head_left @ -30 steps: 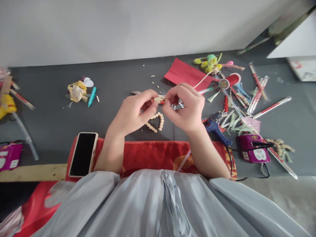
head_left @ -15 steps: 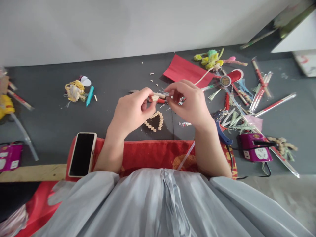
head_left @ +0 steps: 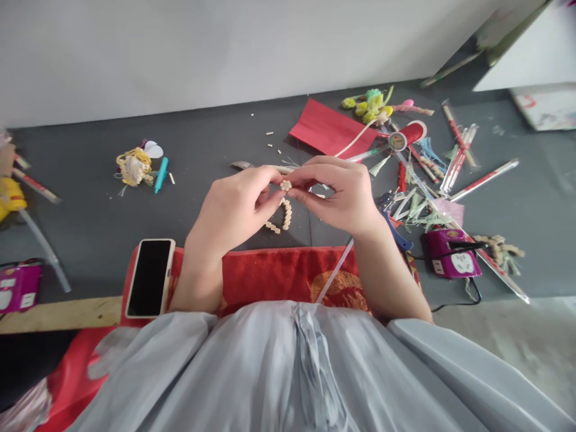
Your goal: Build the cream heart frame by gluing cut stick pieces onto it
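Note:
My left hand [head_left: 234,207] and my right hand [head_left: 342,191] meet over the grey table. Between their fingertips is a small bundle of short beige sticks [head_left: 285,185], its end facing me like a little flower. Both hands pinch it, thumbs below and forefingers above. Just under the fingers a heart-shaped ring of beige pieces [head_left: 287,217] lies on the table, partly covered by my left hand. Behind the fingertips lies a tool with a grey metal tip [head_left: 243,165], mostly hidden by the hands.
A red paper sheet [head_left: 330,129], a red thread spool [head_left: 411,135], tassels and wrapped sticks lie at right, near a purple power socket [head_left: 452,254] and a blue-handled tool [head_left: 398,231]. At left are a teal marker [head_left: 161,174], yellow cords [head_left: 134,165] and a phone [head_left: 150,278].
My right fingers have moved left onto the bundle, which has turned its end toward me. The dark-tipped thing near my right fingers no longer shows. The view has shifted slightly.

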Motion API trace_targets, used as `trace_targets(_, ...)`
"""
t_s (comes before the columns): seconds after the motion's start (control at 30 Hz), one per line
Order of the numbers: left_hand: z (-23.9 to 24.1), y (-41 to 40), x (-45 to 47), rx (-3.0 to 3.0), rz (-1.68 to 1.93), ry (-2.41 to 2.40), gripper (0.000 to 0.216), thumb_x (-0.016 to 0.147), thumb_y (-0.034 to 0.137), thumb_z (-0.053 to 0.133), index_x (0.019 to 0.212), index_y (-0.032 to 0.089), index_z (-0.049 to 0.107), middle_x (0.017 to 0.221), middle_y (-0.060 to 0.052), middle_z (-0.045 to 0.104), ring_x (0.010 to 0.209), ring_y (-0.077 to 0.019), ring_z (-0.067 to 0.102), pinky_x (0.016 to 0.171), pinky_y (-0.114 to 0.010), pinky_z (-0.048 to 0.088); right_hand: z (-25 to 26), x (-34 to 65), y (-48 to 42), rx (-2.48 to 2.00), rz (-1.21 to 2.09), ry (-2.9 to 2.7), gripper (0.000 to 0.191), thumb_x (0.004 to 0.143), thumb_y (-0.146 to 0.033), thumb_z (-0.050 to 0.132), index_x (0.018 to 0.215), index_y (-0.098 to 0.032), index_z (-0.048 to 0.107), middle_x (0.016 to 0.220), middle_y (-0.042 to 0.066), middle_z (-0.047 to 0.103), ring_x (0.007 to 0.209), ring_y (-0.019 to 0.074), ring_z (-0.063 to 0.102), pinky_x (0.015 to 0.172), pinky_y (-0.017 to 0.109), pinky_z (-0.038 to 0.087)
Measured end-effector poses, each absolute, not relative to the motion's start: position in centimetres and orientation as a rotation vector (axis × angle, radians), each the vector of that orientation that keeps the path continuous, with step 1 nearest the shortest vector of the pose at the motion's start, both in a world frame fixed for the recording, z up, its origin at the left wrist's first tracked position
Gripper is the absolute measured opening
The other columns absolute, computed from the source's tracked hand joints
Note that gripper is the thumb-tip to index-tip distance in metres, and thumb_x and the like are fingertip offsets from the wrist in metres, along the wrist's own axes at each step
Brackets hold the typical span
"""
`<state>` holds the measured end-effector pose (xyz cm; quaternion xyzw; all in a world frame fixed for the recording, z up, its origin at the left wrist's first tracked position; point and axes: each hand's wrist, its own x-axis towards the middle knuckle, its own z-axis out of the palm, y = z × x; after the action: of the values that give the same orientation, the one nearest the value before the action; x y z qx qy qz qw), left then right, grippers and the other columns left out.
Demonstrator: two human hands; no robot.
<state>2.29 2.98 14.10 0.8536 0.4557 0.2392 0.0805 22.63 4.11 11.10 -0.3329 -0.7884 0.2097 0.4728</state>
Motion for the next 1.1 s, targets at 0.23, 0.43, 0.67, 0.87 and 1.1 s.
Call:
trace_targets(0.23, 14.5, 1.6, 3.2, 2.624, 0.691, 1.318, 0.008, 0.092, 0.024, 0.06, 0.093, 0.021, 0.067, 0.07, 0.004, 0.064, 0.063, -0.0105, 0.061, 0.059, -0.022, 0.042, 10.2, 22.7, 1.7, -0.822, 0.86, -1.65, 0.024, 0.082, -0.041, 0.079, 0.089, -0.019, 0.076, 0.086, 0.003, 0.075, 0.071, 0.0117, 0.068, 0.067, 0.026, 0.06)
trace_targets(0.43, 13.7, 0.1, 3.9, 2.463, 1.03, 1.272, 0.011, 0.091, 0.03, 0.066, 0.096, 0.021, 0.068, 0.066, 0.006, 0.063, 0.059, -0.008, 0.058, 0.064, -0.021, 0.049, 9.3, 22.2, 0.6, -0.729, 1.323, -1.197, 0.032, 0.077, -0.048, 0.083, 0.084, -0.018, 0.075, 0.073, 0.0, 0.073, 0.06, 0.0097, 0.067, 0.058, 0.023, 0.059)
trace_targets(0.67, 13.0, -1.4, 4.0, 2.34, 1.153, 1.259, 0.023, 0.092, 0.044, 0.067, 0.088, 0.021, 0.068, 0.071, 0.004, 0.067, 0.06, -0.0082, 0.06, 0.064, -0.021, 0.052, 9.1, 21.9, -0.4, -0.614, 1.492, -1.14, 0.032, 0.075, -0.049, 0.084, 0.082, -0.018, 0.076, 0.068, -0.002, 0.072, 0.057, 0.0096, 0.067, 0.056, 0.021, 0.058)
trace_targets(0.87, 12.3, -2.6, 3.8, 2.361, 1.075, 1.397, 0.027, 0.095, 0.047, 0.061, 0.092, 0.022, 0.07, 0.079, 0.001, 0.071, 0.066, -0.0103, 0.062, 0.069, -0.023, 0.054, 8.9, 21.8, -1.2, -0.653, 1.494, -1.184, 0.033, 0.075, -0.049, 0.084, 0.083, -0.017, 0.075, 0.071, 0.0, 0.073, 0.059, 0.0103, 0.067, 0.057, 0.024, 0.059)
trace_targets(1.1, 10.6, -3.1, 2.9, 2.368, 1.011, 1.383, 0.019, 0.094, 0.04, 0.064, 0.098, 0.022, 0.068, 0.076, 0.003, 0.068, 0.064, -0.0091, 0.059, 0.067, -0.021, 0.05, 7.8, 21.9, -1.7, -0.814, 1.29, -1.431, 0.04, 0.082, -0.056, 0.076, 0.086, -0.016, 0.076, 0.077, 0.003, 0.073, 0.065, 0.0118, 0.065, 0.061, 0.026, 0.055)
